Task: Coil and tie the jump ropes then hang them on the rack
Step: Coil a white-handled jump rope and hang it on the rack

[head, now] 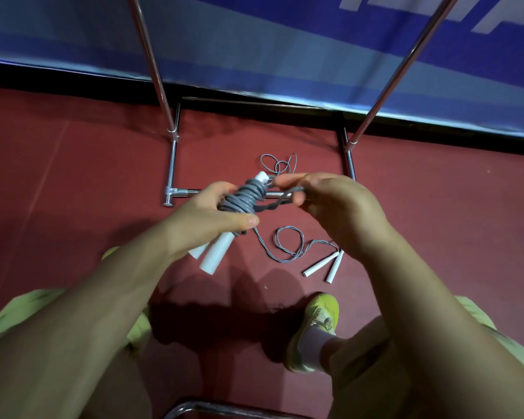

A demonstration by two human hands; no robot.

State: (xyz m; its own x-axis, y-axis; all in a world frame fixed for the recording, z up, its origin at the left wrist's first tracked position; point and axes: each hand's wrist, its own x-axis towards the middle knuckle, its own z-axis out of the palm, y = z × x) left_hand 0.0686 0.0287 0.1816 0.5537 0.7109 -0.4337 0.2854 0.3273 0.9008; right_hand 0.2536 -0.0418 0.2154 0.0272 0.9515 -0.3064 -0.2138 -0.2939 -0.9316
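Note:
My left hand (208,217) grips a jump rope bundle (246,198): grey cord wound around two white handles that stick out below my palm. A twisted end of that cord runs right into my right hand (335,207), which pinches it. A second jump rope (291,243) lies loose on the red floor below my hands, its two white handles (325,266) side by side. More loose grey cord loops (280,164) lie farther back. The chrome rack (171,164) stands just beyond; its two uprights rise out of view and its top is hidden.
The rack's base bars frame the red floor where the ropes lie. A blue banner wall (285,55) stands behind it. My knees and a yellow-green shoe (316,325) sit at the bottom, with a chrome tube (224,408) at the lower edge.

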